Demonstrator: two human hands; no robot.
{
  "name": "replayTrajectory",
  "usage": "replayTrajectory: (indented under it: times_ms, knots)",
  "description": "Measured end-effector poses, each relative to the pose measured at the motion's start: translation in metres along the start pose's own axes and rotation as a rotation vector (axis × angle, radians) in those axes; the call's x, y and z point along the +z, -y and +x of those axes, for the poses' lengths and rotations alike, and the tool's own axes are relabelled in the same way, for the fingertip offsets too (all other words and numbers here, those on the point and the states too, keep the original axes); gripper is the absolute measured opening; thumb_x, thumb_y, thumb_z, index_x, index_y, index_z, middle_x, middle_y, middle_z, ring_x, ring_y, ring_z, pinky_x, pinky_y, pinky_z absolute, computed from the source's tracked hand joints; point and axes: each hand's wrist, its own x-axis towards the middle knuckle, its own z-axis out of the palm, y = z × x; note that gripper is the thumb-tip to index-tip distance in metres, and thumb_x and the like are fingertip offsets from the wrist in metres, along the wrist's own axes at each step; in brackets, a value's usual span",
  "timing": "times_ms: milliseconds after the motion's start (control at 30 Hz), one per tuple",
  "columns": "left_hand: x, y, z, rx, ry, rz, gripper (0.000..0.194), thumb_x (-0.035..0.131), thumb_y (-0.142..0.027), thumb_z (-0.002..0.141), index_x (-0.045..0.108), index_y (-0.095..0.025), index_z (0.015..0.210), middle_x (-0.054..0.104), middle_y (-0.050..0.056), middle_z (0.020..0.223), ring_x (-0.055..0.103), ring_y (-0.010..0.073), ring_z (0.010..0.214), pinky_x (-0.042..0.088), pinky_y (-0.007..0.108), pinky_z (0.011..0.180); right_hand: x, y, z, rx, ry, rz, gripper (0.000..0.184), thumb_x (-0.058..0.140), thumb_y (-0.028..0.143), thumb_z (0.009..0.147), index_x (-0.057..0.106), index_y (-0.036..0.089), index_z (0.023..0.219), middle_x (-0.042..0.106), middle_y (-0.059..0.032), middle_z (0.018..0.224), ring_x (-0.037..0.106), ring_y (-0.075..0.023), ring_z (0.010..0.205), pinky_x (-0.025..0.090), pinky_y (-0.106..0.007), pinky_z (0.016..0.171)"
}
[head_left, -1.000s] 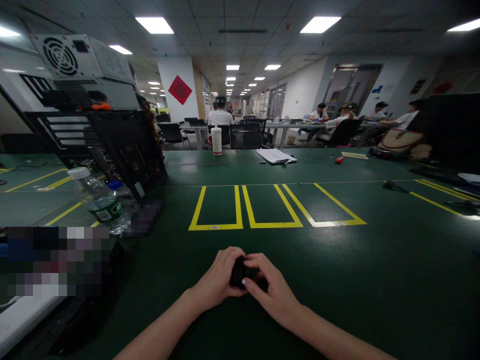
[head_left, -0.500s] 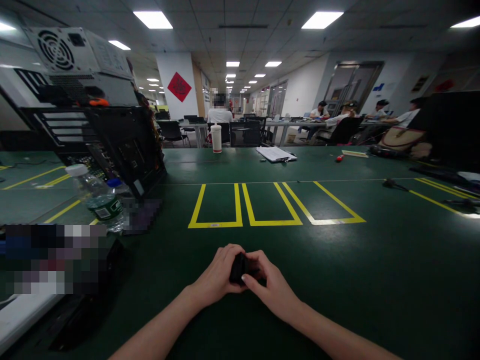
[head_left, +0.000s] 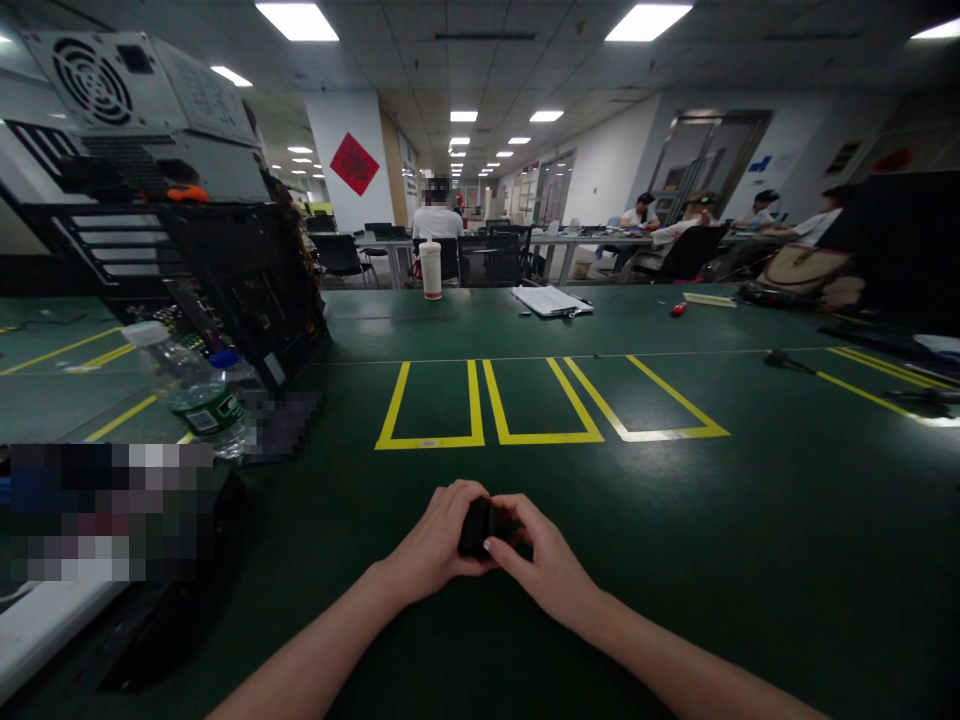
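Note:
A small black box-like object [head_left: 475, 528] is between my two hands, low over the green table [head_left: 645, 590]; its exact kind does not show. My left hand [head_left: 439, 535] wraps round its left side, fingers over the top and thumb underneath. From the other side my right hand [head_left: 536, 555] pinches it, with fingertips at the upper edge and thumb at the lower right. Part of the object is covered by my fingers. Beyond the hands, yellow tape outlines [head_left: 431, 442] mark the tabletop.
At left stand an open computer case [head_left: 247, 290] with a power supply [head_left: 112, 85] on top, and a water bottle [head_left: 202, 400]. A white cup [head_left: 430, 270], a clipboard [head_left: 551, 301] and a red item [head_left: 679, 309] lie farther back. Several people sit at distant desks.
The view has tilted slightly, so the scene sits a little higher. Both hands keep their hold on the black object, with hardly any shift of the fingers.

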Motion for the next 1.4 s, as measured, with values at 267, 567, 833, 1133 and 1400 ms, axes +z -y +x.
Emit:
replayTrajectory:
  times_ms: [267,567,833,1133,1400]
  knots:
    - [0.004,0.004,0.001,0.012,-0.013,0.023,0.055,0.064,-0.019,0.066,0.035,-0.023,0.112,0.043,0.005,0.110,0.044,0.0200,0.095,0.039,0.034,0.080,-0.001,0.001,-0.002,-0.144,-0.006,-0.061,0.025,0.053,0.020,0.073,0.047,0.023,0.097,0.046,-0.0031,0.105,0.048,-0.0168,0.094,0.046,-0.031,0.076]
    - [0.002,0.003,0.001,0.005,0.002,0.005,0.052,0.062,-0.024,0.069,0.034,-0.024,0.113,0.042,0.005,0.112,0.043,0.0204,0.097,0.040,0.035,0.080,-0.002,-0.001,0.000,-0.020,0.019,0.027,0.034,0.053,0.023,0.074,0.042,0.023,0.106,0.048,-0.0034,0.104,0.049,-0.0172,0.093,0.046,-0.032,0.075]
    - [-0.001,-0.001,0.002,-0.012,0.008,0.013,0.054,0.062,-0.021,0.068,0.034,-0.024,0.113,0.042,0.006,0.112,0.043,0.0206,0.098,0.039,0.035,0.081,-0.003,0.001,-0.002,-0.106,0.049,0.005,0.035,0.053,0.015,0.071,0.043,0.023,0.103,0.046,-0.0032,0.107,0.049,-0.0173,0.095,0.046,-0.032,0.077]
    - [0.011,0.015,0.003,-0.115,-0.094,-0.009,0.053,0.065,-0.026,0.063,0.037,-0.024,0.108,0.045,0.005,0.106,0.046,0.0215,0.091,0.042,0.036,0.075,-0.004,-0.012,0.004,-0.061,-0.059,-0.038,0.034,0.054,0.015,0.068,0.044,0.022,0.100,0.048,-0.0028,0.103,0.050,-0.0161,0.092,0.045,-0.031,0.077]
    - [0.004,0.031,0.003,-0.237,-0.185,-0.034,0.059,0.064,-0.033,0.064,0.034,-0.024,0.114,0.043,0.006,0.112,0.040,0.0261,0.104,0.038,0.043,0.084,-0.013,-0.015,0.015,0.086,-0.096,0.064,0.037,0.055,0.027,0.072,0.046,0.022,0.107,0.051,-0.0030,0.105,0.051,-0.0177,0.097,0.042,-0.035,0.084]
